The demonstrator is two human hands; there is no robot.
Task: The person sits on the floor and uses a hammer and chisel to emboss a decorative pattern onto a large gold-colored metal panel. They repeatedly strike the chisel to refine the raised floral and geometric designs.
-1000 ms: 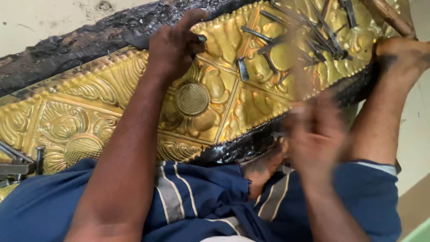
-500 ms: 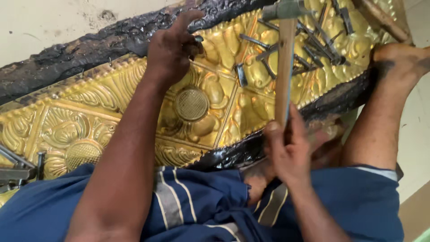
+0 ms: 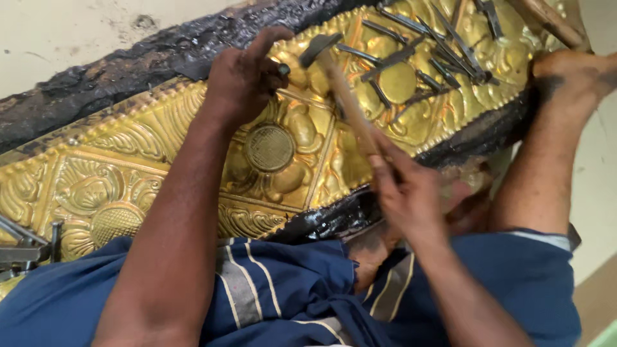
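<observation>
Left hand (image 3: 241,80) pinching punch (image 3: 283,69), hammer (image 3: 340,90) beside

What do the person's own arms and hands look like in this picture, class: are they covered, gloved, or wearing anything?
Both arms are bare from the hands up to where they leave the picture: no sleeves show, no gloves, and no watch, ring or bracelet that can be seen. The left hand and right hand carry dark smudges of grime on fingers and knuckles. The right hand is slightly blurred. The only clothing in view is blue cloth with pale stripes over the lap.

Bare forearms and hands (image 3: 411,193), a bare foot (image 3: 569,74), and dark blue cloth (image 3: 283,283) (pale-striped) over the lap.
</observation>
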